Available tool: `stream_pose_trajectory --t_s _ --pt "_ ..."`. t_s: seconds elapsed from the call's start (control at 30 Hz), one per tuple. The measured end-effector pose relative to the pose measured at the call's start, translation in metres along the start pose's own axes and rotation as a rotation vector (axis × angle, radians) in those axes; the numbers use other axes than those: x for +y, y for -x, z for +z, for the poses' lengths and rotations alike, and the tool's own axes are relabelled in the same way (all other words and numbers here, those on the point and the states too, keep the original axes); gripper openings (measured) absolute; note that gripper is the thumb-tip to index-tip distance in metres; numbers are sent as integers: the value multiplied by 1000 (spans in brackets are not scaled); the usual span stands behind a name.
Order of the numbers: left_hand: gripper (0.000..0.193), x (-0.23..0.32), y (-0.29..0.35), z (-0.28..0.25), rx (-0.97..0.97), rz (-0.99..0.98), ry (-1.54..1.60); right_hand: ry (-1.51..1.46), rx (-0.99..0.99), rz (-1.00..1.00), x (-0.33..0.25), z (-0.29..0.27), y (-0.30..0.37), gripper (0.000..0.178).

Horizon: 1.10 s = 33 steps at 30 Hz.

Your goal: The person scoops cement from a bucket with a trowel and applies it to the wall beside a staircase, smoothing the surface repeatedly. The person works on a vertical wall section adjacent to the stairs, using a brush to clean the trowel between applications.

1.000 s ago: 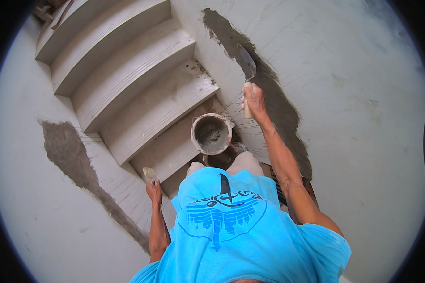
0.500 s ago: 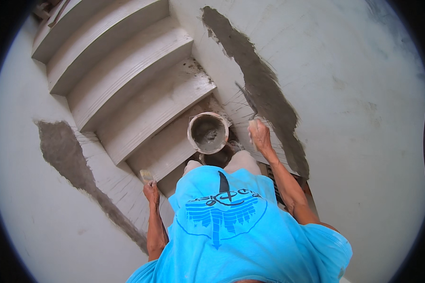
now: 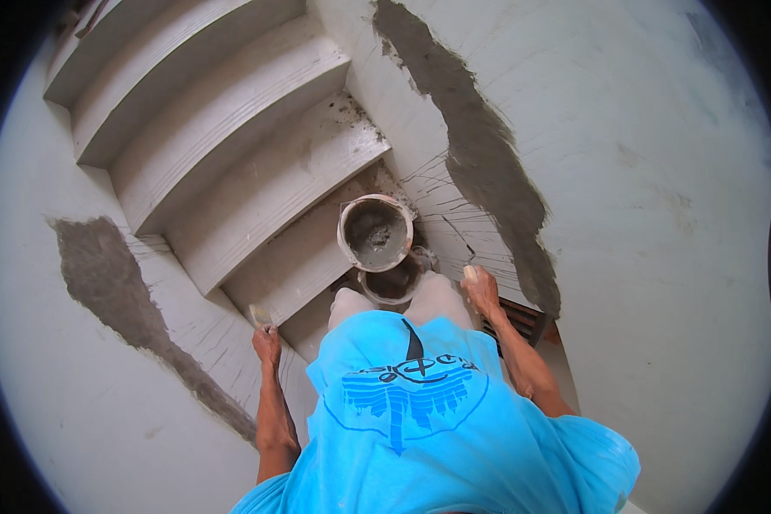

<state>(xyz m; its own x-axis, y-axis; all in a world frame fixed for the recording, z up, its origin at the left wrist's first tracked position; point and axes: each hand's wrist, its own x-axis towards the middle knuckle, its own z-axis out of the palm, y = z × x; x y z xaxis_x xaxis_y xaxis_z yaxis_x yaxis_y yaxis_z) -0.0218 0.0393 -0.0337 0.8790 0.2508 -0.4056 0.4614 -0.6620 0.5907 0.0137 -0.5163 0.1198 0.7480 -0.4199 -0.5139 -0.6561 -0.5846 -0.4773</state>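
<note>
My left hand point(image 3: 266, 344) is closed around a flat brush point(image 3: 259, 315) with pale bristles, close to the edge of a lower step. In my right hand point(image 3: 484, 291) is a trowel point(image 3: 470, 254) with a pale handle, its thin dark blade seen nearly edge-on beside the right wall. A bucket point(image 3: 348, 250) with a dirty rim stands ahead of my knees, between the hands, holding wet grey mortar point(image 3: 380, 236). Dark, wet-looking mortar patches run along the right wall point(image 3: 497, 176) and the left wall point(image 3: 116, 278).
Pale stairs point(image 3: 231, 111) with curved edges climb toward the upper left between two light walls. A second bucket point(image 3: 391, 286) sits partly behind the first, near my knees. Mortar crumbs lie on the steps, and a dark slatted thing point(image 3: 520, 322) is beside my right forearm.
My right hand has come down and nearer with the trowel, away from the mortar patch on the right wall. The left hand has shifted slightly left, still with the brush.
</note>
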Motion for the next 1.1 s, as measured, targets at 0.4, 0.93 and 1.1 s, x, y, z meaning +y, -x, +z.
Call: stream_pose_trajectory --t_s 0.4,0.93,1.1 --pt "35 7 -34 2 -76 -64 28 -161 -52 -174 -75 17 -13 24" --pt "32 -7 43 -10 22 -189 61 -608 177 -350 -231 6 -177 20" --pt "34 -8 47 -8 9 -214 97 -568 181 -345 -237 1 -180 20"
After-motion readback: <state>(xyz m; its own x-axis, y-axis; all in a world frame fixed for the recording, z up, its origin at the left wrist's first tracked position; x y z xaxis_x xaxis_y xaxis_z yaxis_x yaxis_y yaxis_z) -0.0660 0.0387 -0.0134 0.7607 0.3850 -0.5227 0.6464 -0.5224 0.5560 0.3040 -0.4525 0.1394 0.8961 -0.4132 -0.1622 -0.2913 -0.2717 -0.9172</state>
